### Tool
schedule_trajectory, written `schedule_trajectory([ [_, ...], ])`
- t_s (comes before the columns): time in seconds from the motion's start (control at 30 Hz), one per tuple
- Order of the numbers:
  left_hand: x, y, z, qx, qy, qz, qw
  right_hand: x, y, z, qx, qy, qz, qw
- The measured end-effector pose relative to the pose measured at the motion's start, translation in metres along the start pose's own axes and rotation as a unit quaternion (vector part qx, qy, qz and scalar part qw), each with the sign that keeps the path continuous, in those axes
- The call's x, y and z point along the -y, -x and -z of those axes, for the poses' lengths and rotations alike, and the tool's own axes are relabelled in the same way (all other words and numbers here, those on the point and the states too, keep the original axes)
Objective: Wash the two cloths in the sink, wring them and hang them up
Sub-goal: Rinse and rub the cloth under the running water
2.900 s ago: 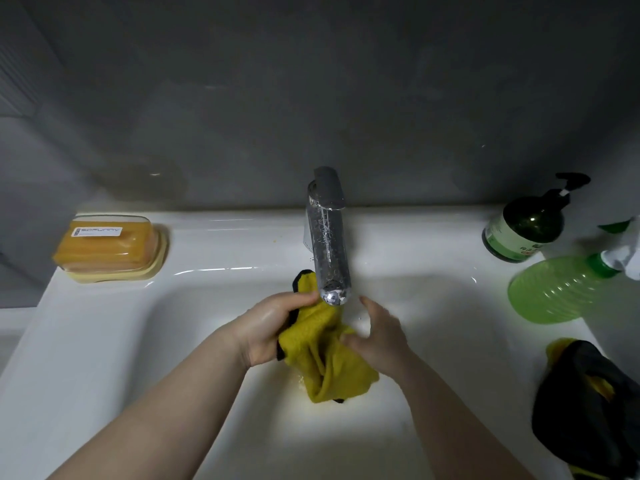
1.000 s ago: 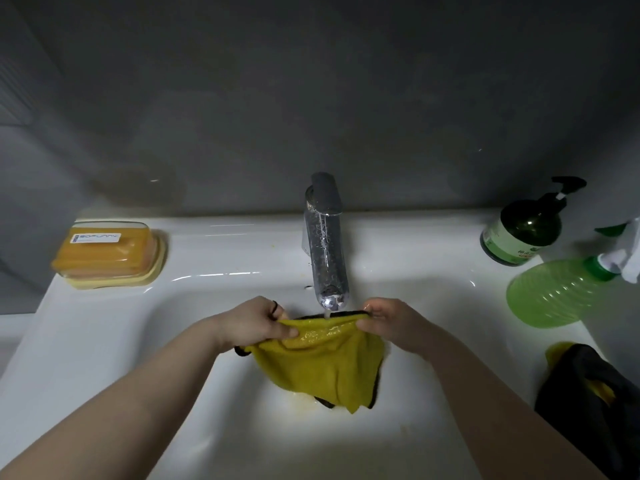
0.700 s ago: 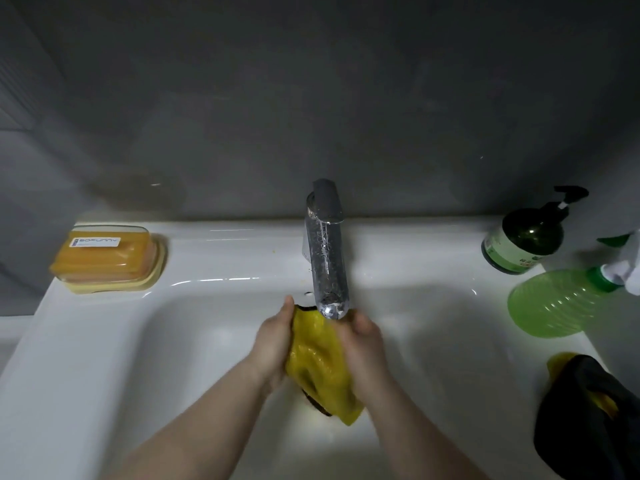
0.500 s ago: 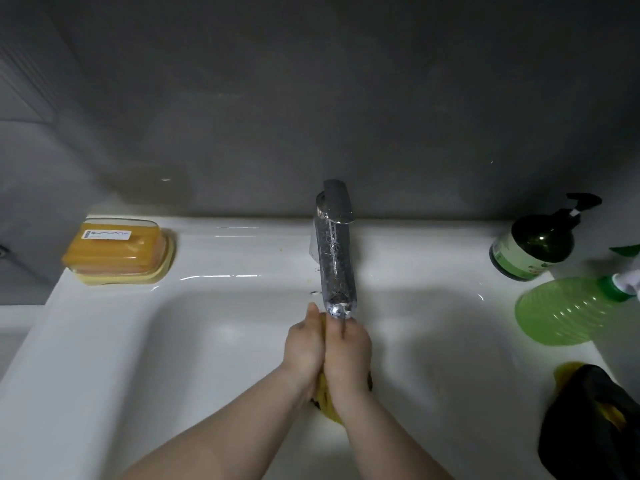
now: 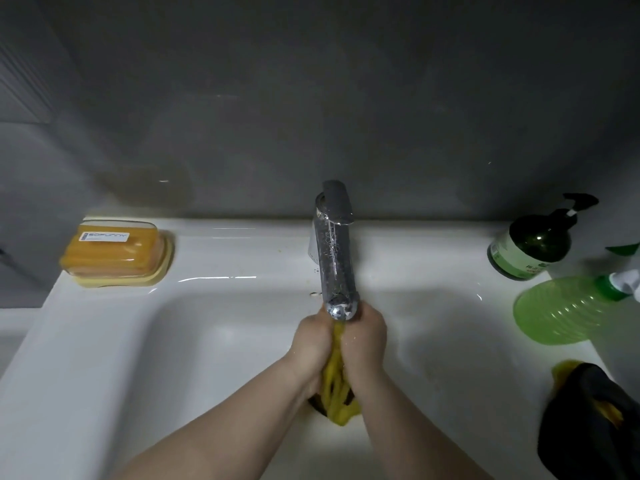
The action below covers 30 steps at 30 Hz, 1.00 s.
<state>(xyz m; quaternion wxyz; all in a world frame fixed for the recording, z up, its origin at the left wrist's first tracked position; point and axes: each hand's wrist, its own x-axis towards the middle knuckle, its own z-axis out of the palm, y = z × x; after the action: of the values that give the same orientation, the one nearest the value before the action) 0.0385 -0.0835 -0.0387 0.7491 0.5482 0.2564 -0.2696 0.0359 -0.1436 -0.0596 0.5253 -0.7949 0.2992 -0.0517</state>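
Here my left hand (image 5: pixel 313 344) and right hand (image 5: pixel 365 341) curl round the cloth (image 5: pixel 335 386) at mid-frame, bunched lengthwise between them, its tail hanging toward the lower edge.

You have: glossy white sink (image 5: pixel 104 341); polished metal tap (image 5: pixel 336 265), twelve o'clock; wet yellow cloth (image 5: pixel 335 382); translucent plastic bottle (image 5: pixel 561 306), three o'clock.

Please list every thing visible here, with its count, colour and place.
sink: one, white, lower view
tap: one, chrome, back middle
yellow cloth: one, yellow, bunched below the tap
dark cloth: one, black and yellow, right rim of the sink
soap box: one, orange, back left ledge
pump bottle: one, dark green, back right
spray bottle: one, light green, right side
left hand: one, gripping the yellow cloth
right hand: one, gripping the yellow cloth
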Motion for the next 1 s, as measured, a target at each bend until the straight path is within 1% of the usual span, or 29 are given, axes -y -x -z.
schedule_trajectory([
  [0.03, -0.001, -0.002, 0.001, -0.006, -0.006, -0.003, 1.000, 0.000, 0.005, 0.001, 0.001, 0.006, 0.012, 1.000],
  [0.13, -0.007, -0.011, 0.008, -0.014, 0.002, -0.021, 1.000, -0.007, 0.033, -0.007, 0.023, 0.062, 0.109, 0.992],
  [0.17, -0.008, -0.012, 0.010, -0.006, 0.007, -0.018, 1.000, -0.008, 0.034, -0.005, 0.030, 0.081, 0.110, 0.990],
  [0.23, -0.010, -0.013, 0.015, 0.008, 0.026, -0.006, 1.000, -0.011, 0.016, 0.007, 0.060, 0.099, 0.054, 0.992],
  [0.27, -0.012, -0.014, 0.019, 0.015, 0.034, -0.001, 0.999, -0.013, 0.006, 0.017, 0.095, 0.087, 0.016, 0.991],
  [0.3, -0.014, -0.015, 0.024, 0.015, 0.032, -0.003, 0.999, -0.015, -0.001, 0.027, 0.152, 0.066, -0.015, 0.986],
  [0.33, -0.017, -0.016, 0.030, 0.016, 0.028, -0.009, 0.999, -0.018, -0.005, 0.036, 0.235, 0.052, -0.032, 0.970],
  [0.4, -0.022, -0.018, 0.041, 0.037, 0.004, -0.031, 0.999, -0.021, -0.007, 0.051, 0.409, 0.084, -0.027, 0.908],
  [0.43, -0.024, -0.017, 0.046, 0.064, -0.019, -0.048, 0.997, -0.021, -0.009, 0.058, 0.451, 0.101, -0.020, 0.886],
  [0.47, -0.025, -0.016, 0.050, 0.094, -0.041, -0.063, 0.993, -0.021, -0.013, 0.063, 0.446, 0.110, -0.009, 0.888],
  [0.5, -0.026, -0.016, 0.054, 0.119, -0.061, -0.075, 0.988, -0.020, -0.017, 0.067, 0.397, 0.096, -0.004, 0.913],
  [0.53, -0.026, -0.015, 0.058, 0.133, -0.078, -0.080, 0.985, -0.017, -0.020, 0.071, 0.340, 0.057, -0.005, 0.939],
  [0.57, -0.025, -0.015, 0.063, 0.137, -0.104, -0.087, 0.981, -0.016, -0.022, 0.074, 0.297, 0.012, -0.008, 0.955],
  [0.6, -0.024, -0.014, 0.066, 0.131, -0.139, -0.092, 0.977, -0.016, -0.024, 0.075, 0.274, -0.026, -0.014, 0.961],
  [0.63, -0.021, -0.014, 0.068, 0.117, -0.179, -0.099, 0.972, -0.016, -0.025, 0.076, 0.266, -0.039, -0.019, 0.963],
  [0.67, -0.017, -0.014, 0.070, 0.100, -0.218, -0.104, 0.965, -0.016, -0.024, 0.075, 0.264, -0.035, -0.025, 0.964],
  [0.73, -0.008, -0.016, 0.068, 0.059, -0.239, -0.097, 0.964, -0.015, -0.021, 0.066, 0.255, -0.029, -0.043, 0.965],
  [0.83, 0.006, -0.020, 0.055, 0.021, -0.238, -0.082, 0.968, -0.010, -0.010, 0.046, 0.245, -0.087, -0.070, 0.963],
  [0.9, 0.011, -0.020, 0.046, 0.000, -0.203, -0.073, 0.976, -0.010, -0.003, 0.040, 0.253, -0.123, -0.086, 0.956],
  [1.0, 0.005, -0.019, 0.046, -0.023, -0.039, -0.013, 0.999, -0.017, -0.008, 0.051, 0.288, -0.122, -0.096, 0.945],
])
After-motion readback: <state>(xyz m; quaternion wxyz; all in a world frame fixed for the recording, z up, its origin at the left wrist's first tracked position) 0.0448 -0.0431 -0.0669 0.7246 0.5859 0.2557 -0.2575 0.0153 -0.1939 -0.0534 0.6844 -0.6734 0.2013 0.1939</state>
